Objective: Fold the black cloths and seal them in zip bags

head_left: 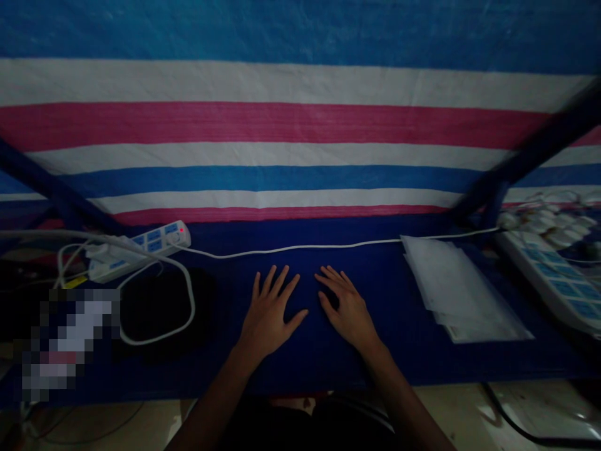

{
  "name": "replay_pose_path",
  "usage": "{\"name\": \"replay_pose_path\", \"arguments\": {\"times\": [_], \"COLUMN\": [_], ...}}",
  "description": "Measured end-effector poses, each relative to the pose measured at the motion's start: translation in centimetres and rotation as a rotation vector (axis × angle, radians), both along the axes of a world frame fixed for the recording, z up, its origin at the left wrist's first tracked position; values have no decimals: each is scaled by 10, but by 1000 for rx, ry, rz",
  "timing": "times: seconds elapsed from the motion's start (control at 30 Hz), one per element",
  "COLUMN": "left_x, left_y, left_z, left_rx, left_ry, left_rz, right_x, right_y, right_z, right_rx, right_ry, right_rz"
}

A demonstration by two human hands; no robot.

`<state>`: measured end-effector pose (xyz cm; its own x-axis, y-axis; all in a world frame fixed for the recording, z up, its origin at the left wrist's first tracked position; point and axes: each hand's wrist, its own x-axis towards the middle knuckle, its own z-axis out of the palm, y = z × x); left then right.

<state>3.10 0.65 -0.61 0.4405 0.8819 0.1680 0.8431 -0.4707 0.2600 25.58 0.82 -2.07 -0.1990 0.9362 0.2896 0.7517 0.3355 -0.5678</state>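
My left hand (270, 310) lies flat and palm down on the dark blue tabletop (300, 369), fingers spread and holding nothing. My right hand (345, 307) rests the same way close beside it, also empty. A thin white cable (300, 248) runs behind both fingertips without touching them. It links a white power strip (159, 244) on the left to the far right side of the table.
A black pad (157, 313) lies inside a white cable loop at left, beside a pixelated patch (70, 344). At right sit a stack of translucent plastic sheets (457, 291) and a second power strip (554, 275) with white plugs. Dark blue frame bars (530, 150) cross a striped tarp.
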Motion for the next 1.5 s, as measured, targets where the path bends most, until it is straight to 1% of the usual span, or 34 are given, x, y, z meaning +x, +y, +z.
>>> {"name": "replay_pose_path", "arguments": {"times": [0.3,0.47,0.63,0.8,1.5], "left_x": [0,-1,-2,-1,-4], "left_y": [0,0,1,1,-1], "left_z": [-1,-2,-4,-3,0], "left_rx": [4,4,14,6,4], "left_ry": [-25,-88,-65,-120,-43], "left_rz": [-5,28,13,34,-4], "right_x": [1,2,2,2,3], "right_y": [1,2,2,1,1], "right_z": [-1,-1,-2,-1,-1], "right_rx": [-8,-5,-18,-15,4], "right_ry": [51,69,75,97,171], "right_rz": [-10,-17,-18,-22,-14]}}
